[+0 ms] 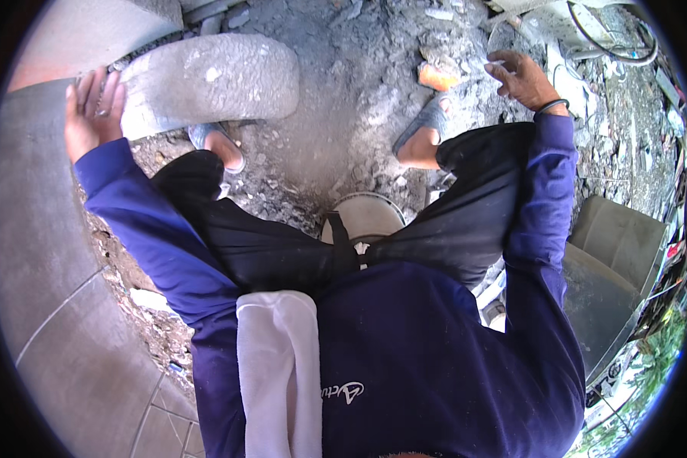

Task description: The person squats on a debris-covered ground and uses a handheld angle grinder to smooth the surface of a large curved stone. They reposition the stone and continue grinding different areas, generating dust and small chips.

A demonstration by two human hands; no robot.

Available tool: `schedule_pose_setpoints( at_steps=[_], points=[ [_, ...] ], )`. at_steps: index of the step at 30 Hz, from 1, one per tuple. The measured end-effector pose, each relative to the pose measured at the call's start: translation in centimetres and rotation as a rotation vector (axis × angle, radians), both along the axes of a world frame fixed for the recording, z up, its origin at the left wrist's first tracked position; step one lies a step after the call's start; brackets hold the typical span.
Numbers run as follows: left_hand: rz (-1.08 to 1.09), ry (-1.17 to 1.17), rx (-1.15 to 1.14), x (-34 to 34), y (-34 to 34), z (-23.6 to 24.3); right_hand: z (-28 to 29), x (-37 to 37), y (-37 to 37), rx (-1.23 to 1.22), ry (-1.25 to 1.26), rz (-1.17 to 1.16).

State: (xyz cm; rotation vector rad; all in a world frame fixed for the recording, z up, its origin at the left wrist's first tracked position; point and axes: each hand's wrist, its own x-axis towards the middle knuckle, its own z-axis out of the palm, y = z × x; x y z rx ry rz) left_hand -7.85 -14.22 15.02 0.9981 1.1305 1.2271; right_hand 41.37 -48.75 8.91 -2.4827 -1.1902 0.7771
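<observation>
My left hand [93, 114] is open, palm up with fingers spread, at the left end of a large, rough pale-grey slab [210, 76]; whether it touches the slab I cannot tell. My right hand [523, 84] is raised at the upper right with curled fingers, and what is between the fingertips, if anything, is too small to make out. A small orange lump [435, 76] lies just left of it in the rubble [336, 91]. A white cloth [277, 359] hangs down my front.
I sit above a round pale bucket-like seat [362, 214], sandalled feet [420, 137] apart on dusty debris. Grey tiled paving [38, 229] curves along the left. A grey angular metal container [611, 252] stands at the right. A black hose loop [626, 53] lies at the upper right.
</observation>
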Motion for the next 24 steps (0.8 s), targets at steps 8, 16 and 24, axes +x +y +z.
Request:
schedule_pose_setpoints(
  at_steps=[8, 16, 24],
  points=[
    [-0.061, -0.028, -0.112, 0.2, 1.3, -0.9, 1.5, -2.2, 2.7, 0.04, 0.017, 0.151],
    [-0.026, -0.069, -0.145, -0.9, 2.0, -2.3, -1.5, -0.4, 4.1, 0.028, -0.103, 0.199],
    [0.006, -0.139, -0.147, -3.0, 1.6, -3.0, -1.3, 0.0, 2.6, -0.051, -0.039, 0.121]
  ],
)
